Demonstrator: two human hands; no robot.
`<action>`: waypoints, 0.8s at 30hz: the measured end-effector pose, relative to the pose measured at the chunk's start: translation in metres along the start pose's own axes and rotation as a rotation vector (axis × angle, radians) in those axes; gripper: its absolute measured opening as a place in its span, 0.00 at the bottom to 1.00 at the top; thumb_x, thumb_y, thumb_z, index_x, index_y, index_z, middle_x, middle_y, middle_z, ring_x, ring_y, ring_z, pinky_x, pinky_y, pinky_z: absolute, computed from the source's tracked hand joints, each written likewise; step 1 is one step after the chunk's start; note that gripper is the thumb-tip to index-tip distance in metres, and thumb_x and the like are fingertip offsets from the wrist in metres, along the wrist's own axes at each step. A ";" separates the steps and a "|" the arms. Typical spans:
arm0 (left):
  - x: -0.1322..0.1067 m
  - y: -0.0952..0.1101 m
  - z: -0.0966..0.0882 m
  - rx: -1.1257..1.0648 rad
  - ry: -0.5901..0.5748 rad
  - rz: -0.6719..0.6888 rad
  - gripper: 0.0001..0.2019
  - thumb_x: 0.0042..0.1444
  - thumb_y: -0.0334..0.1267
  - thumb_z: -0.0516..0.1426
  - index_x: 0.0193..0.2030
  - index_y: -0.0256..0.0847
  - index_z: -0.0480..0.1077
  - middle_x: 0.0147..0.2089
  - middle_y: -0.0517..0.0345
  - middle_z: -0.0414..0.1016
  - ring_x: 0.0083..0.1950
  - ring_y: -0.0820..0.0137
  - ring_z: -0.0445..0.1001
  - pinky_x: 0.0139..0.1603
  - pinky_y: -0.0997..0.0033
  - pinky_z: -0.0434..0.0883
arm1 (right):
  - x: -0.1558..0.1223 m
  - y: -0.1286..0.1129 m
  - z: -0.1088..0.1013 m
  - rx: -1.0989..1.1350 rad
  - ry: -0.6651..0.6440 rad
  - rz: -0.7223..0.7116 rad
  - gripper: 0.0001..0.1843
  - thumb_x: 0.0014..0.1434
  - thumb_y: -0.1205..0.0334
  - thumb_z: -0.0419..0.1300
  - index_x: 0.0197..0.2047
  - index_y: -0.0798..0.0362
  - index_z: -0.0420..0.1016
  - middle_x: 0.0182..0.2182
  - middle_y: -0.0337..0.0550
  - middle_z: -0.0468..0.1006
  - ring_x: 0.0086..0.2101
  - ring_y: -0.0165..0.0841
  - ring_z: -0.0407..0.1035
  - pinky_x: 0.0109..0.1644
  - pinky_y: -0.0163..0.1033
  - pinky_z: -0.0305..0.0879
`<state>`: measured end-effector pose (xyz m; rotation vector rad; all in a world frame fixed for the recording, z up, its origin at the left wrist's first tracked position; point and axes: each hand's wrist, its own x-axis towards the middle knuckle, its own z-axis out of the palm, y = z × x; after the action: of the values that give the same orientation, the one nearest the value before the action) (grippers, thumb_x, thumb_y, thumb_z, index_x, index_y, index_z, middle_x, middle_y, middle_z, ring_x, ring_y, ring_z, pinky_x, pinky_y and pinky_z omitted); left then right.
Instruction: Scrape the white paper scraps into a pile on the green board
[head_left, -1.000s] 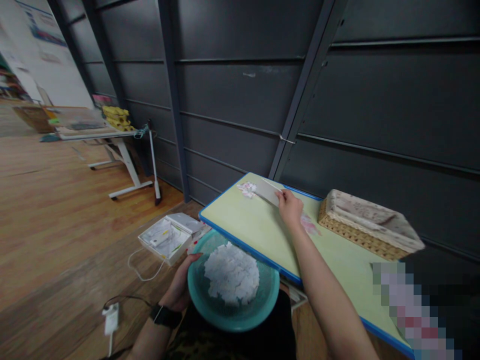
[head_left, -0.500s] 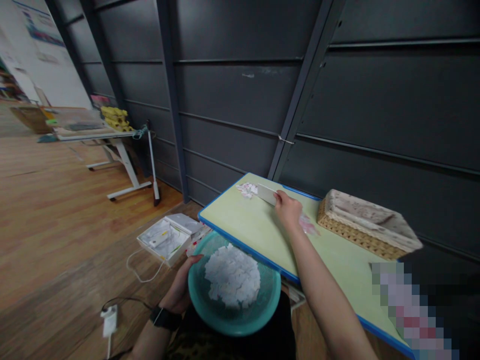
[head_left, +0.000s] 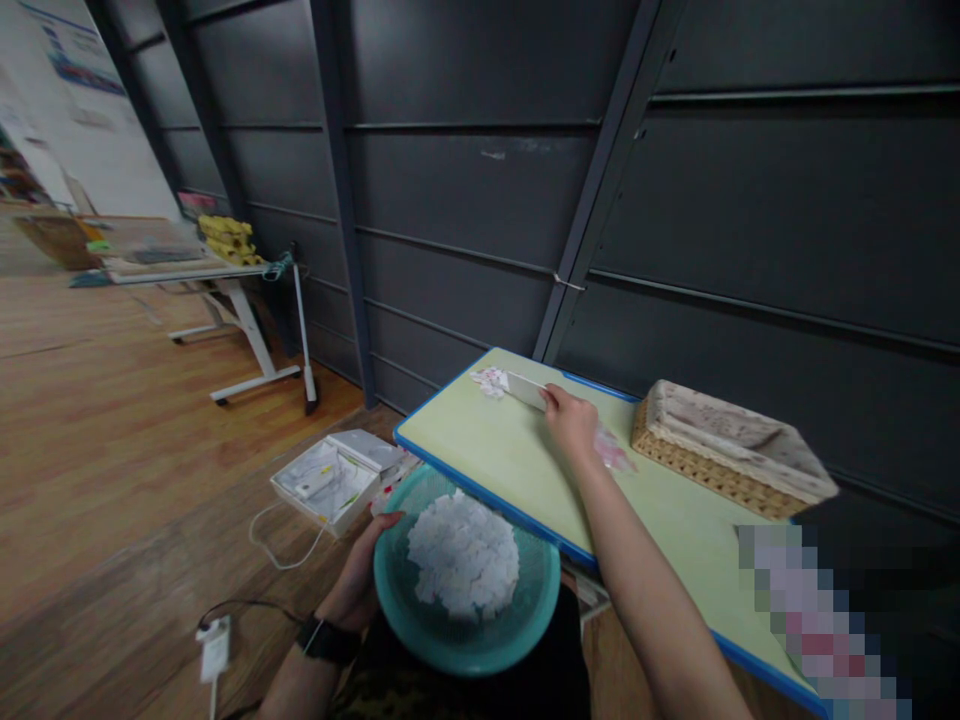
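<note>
My left hand [head_left: 361, 578] grips the rim of a teal basin [head_left: 525, 628] heaped with small white paper pieces [head_left: 463, 553], held below the near edge of a pale green table [head_left: 487, 450] with a blue border. My right hand [head_left: 571, 423] reaches across the table and is closed on a flat white card [head_left: 525, 389]. The card's far end touches a small pile of white scraps [head_left: 489, 380] near the table's far left corner. A few pinkish scraps [head_left: 613, 454] lie just right of that hand.
A wicker basket [head_left: 727, 450] with a cloth liner stands on the table's right side against the dark metal wall. An open white box [head_left: 328, 476] and a charger with cable [head_left: 214, 647] lie on the wooden floor. Another white table [head_left: 180, 270] stands far left.
My right hand has slid the card a little to the left, closer to the scrap pile. The basin has stayed in my left hand, almost unmoved.
</note>
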<state>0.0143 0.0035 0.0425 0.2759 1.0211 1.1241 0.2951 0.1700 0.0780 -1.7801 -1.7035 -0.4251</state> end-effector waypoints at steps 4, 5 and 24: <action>0.002 -0.001 -0.001 -0.001 -0.016 -0.008 0.08 0.54 0.32 0.56 0.24 0.37 0.70 0.18 0.59 0.75 0.19 0.70 0.72 0.22 0.71 0.71 | 0.000 -0.001 0.000 0.028 0.027 -0.012 0.20 0.64 0.54 0.49 0.48 0.51 0.78 0.34 0.49 0.82 0.30 0.37 0.73 0.34 0.36 0.56; 0.002 -0.001 -0.002 -0.001 -0.016 -0.005 0.08 0.54 0.31 0.56 0.24 0.37 0.70 0.18 0.59 0.75 0.18 0.70 0.71 0.22 0.71 0.71 | -0.001 -0.002 0.001 0.043 0.018 -0.033 0.19 0.64 0.54 0.49 0.48 0.51 0.78 0.34 0.48 0.82 0.31 0.36 0.73 0.34 0.36 0.56; 0.002 -0.002 -0.002 -0.006 -0.002 0.006 0.09 0.55 0.31 0.55 0.24 0.37 0.70 0.18 0.59 0.75 0.18 0.71 0.72 0.21 0.73 0.70 | 0.000 -0.008 0.005 0.235 -0.013 -0.052 0.17 0.61 0.55 0.52 0.44 0.51 0.80 0.39 0.47 0.82 0.36 0.39 0.75 0.40 0.38 0.63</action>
<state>0.0143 0.0037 0.0392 0.2757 1.0150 1.1324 0.2859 0.1731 0.0757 -1.5756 -1.7341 -0.2247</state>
